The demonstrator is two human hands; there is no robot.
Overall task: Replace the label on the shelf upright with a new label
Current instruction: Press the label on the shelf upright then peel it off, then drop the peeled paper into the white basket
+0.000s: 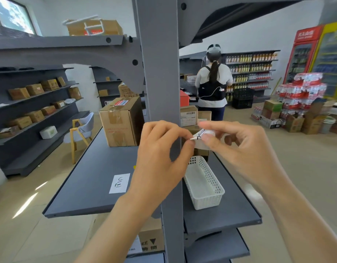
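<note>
The grey shelf upright [160, 76] runs vertically through the middle of the view. In front of it, both hands pinch a small crumpled white label [201, 136] with black handwriting. My left hand [162, 154] grips the label's left corner between thumb and forefinger. My right hand [238, 149] holds its right part, fingers curled over it. A second white label [119, 183] with black writing lies flat on the dark shelf board [91, 179] to the left of my left wrist.
A white perforated plastic basket [203, 184] sits on the shelf right of the upright. A taped cardboard box [122, 122] stands behind the left hand. A person with a backpack [213, 86] stands in the aisle beyond, facing away. Stacked goods fill the right floor.
</note>
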